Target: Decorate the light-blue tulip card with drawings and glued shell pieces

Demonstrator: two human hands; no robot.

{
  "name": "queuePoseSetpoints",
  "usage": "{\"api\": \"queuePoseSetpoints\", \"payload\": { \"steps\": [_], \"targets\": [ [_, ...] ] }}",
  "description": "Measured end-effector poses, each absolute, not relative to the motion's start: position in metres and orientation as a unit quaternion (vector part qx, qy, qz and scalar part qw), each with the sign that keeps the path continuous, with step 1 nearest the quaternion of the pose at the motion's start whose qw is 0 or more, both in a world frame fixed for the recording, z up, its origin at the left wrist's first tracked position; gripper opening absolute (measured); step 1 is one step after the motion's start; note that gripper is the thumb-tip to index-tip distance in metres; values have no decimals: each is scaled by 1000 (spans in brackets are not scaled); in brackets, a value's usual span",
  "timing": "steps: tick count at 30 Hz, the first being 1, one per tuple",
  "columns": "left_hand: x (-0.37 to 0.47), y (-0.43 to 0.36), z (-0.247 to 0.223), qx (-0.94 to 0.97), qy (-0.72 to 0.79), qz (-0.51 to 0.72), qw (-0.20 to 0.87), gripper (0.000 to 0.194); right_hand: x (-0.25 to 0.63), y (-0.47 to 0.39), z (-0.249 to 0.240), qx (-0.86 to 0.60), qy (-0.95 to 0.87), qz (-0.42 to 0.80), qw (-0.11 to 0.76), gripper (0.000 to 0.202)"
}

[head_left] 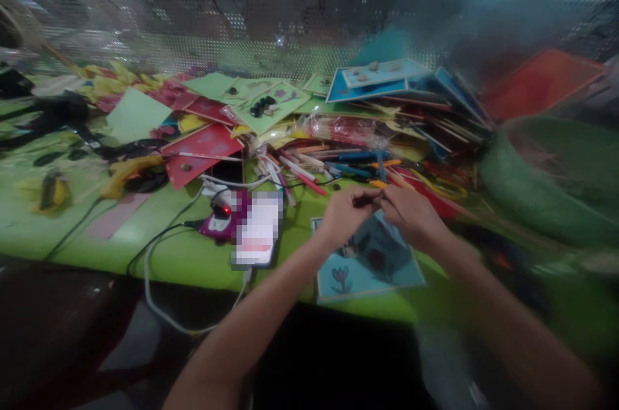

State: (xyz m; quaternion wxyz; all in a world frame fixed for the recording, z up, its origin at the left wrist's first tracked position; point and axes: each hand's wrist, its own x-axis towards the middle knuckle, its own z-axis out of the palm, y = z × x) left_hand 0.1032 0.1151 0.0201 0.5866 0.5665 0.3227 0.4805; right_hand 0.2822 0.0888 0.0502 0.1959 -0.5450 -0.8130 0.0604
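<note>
My left hand (345, 211) and my right hand (410, 211) meet above a light blue card (355, 284). The fingers of both are pinched together at the tips, and whatever small thing lies between them is too blurred to name. On the card are a drawn flower (340, 276) at the lower left and a darker flower shape (380, 262) near the middle. My hands and their shadow cover the card's upper part. A small dark pebble-like piece (337, 187) lies just beyond my left hand.
Left of the card lie a phone (258, 229) and a purple power strip (222, 220) with cables. Behind are pens (302, 171), a red card (206, 152), a green card with dark stones (273, 107) and stacked blue cards (372, 84). A green basin (546, 184) stands right; a yellow-handled tool (128, 175) lies left.
</note>
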Motion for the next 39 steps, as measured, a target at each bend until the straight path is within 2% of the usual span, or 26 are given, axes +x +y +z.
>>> {"api": "queuePoseSetpoints", "payload": {
  "steps": [4, 12, 17, 26, 39],
  "targets": [
    [103, 116, 19, 555, 319, 477, 602, 25, 283, 89, 46, -539, -815, 47, 205, 30],
    [103, 117, 21, 534, 309, 460, 639, 35, 285, 89, 55, -539, -806, 128, 206, 32],
    [102, 117, 20, 541, 316, 462, 627, 28, 283, 92, 53, -548, -811, 91, 185, 28],
    [101, 118, 20, 541, 310, 459, 633, 26, 284, 92, 46, -539, -811, 93, 206, 28],
    [102, 118, 20, 490, 303, 442, 687, 41, 288, 91, 48, -540, -803, 140, 209, 35]
  ]
}}
